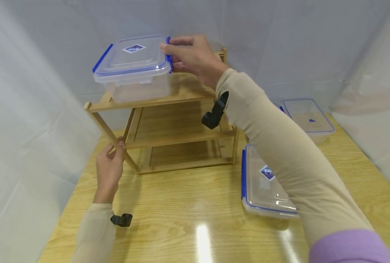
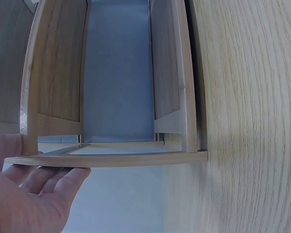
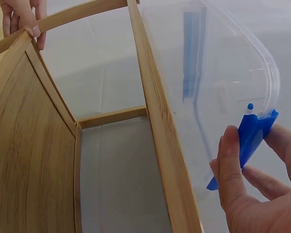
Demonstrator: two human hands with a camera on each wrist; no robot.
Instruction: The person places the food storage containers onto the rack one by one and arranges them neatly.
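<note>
Right sleeve [image 1: 290, 160] hides near container [image 1: 264, 186] partly.

Count of items observed, head view.

Plastic storage containers with blue-clipped lids: three. One container [image 1: 134, 69] stands on the top tier of the rack, upper left of centre. A second container [image 1: 264, 184] lies on the table at lower right, partly covered by a sleeve. A third container [image 1: 308, 118] sits at right of centre, further back.

Wooden racks: one rack [image 1: 168, 137], centre of the frame, with three tiers visible.

Tables: one table [image 1: 182, 219], wood-grain top, across the lower frame.

Hands: two, a left hand [image 1: 109, 171] at lower left and a right hand [image 1: 195, 58] at upper centre.

Black wrist-mounted devices: two, one per forearm.
</note>
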